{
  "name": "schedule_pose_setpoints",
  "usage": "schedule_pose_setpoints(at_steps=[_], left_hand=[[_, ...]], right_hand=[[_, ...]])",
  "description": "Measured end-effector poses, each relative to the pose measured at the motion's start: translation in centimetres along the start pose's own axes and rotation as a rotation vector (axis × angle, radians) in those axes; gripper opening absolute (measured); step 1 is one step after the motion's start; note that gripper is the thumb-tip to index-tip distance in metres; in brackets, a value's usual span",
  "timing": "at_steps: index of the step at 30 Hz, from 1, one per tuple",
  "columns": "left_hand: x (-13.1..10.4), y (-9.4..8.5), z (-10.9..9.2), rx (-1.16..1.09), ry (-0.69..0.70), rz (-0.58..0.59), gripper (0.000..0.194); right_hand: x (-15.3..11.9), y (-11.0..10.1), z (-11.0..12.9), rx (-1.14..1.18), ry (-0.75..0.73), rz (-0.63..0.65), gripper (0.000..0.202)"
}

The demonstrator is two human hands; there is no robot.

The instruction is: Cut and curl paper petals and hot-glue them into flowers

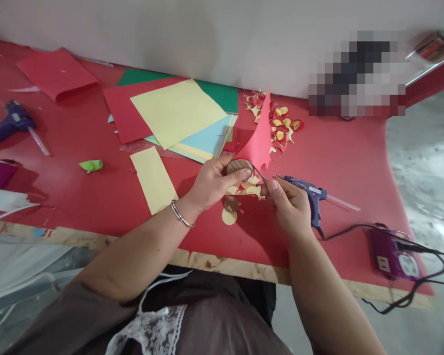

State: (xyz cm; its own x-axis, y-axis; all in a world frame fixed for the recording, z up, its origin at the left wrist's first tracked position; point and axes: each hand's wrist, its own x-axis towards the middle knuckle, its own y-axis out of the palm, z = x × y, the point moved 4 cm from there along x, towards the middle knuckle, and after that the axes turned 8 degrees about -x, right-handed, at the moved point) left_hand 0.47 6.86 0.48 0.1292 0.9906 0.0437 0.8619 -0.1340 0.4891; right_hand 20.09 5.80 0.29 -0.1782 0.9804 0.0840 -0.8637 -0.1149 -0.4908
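Between its thumb and fingers, my left hand (pixel 216 182) holds a round brown disc (pixel 240 169) against a red paper sheet (pixel 258 143). The sheet stands up from the hand, its right edge cut jagged. My right hand (pixel 286 202) is closed on a thin, dark pointed tool (pixel 261 174) whose tip meets the paper beside the disc. Whether it is a pen or a scissor blade I cannot tell. Beneath the hands lie yellow paper scraps (pixel 249 186), a second brown disc (pixel 231 203) and a yellow paper circle (pixel 229 217).
Yellow paper (pixel 177 111) tops a stack of coloured sheets. Small red and yellow pieces (pixel 281 123) lie beyond my hands. A blue glue gun (pixel 313 195) is wired toward a purple box (pixel 392 254); another glue gun (pixel 15 121) sits left. A yellow strip (pixel 153 180) lies nearby.
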Motion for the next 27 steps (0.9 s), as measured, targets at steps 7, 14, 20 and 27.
schedule_pose_setpoints(at_steps=[7, 14, 20, 27], left_hand=[[-0.1, -0.3, -0.7, 0.208, 0.020, -0.020, 0.041], [-0.1, -0.6, -0.2, 0.312, -0.048, 0.072, 0.041], [-0.2, -0.1, -0.9, 0.326, -0.053, 0.140, 0.039], [-0.2, 0.2, -1.2, 0.282, -0.082, 0.163, 0.038]], right_hand=[[0.1, 0.0, -0.2, 0.007, 0.007, 0.031, 0.059], [0.3, -0.1, 0.0, -0.012, -0.001, 0.055, 0.059], [0.3, -0.1, 0.5, -0.008, -0.035, 0.056, 0.061], [0.3, -0.2, 0.9, -0.016, -0.033, 0.053, 0.063]])
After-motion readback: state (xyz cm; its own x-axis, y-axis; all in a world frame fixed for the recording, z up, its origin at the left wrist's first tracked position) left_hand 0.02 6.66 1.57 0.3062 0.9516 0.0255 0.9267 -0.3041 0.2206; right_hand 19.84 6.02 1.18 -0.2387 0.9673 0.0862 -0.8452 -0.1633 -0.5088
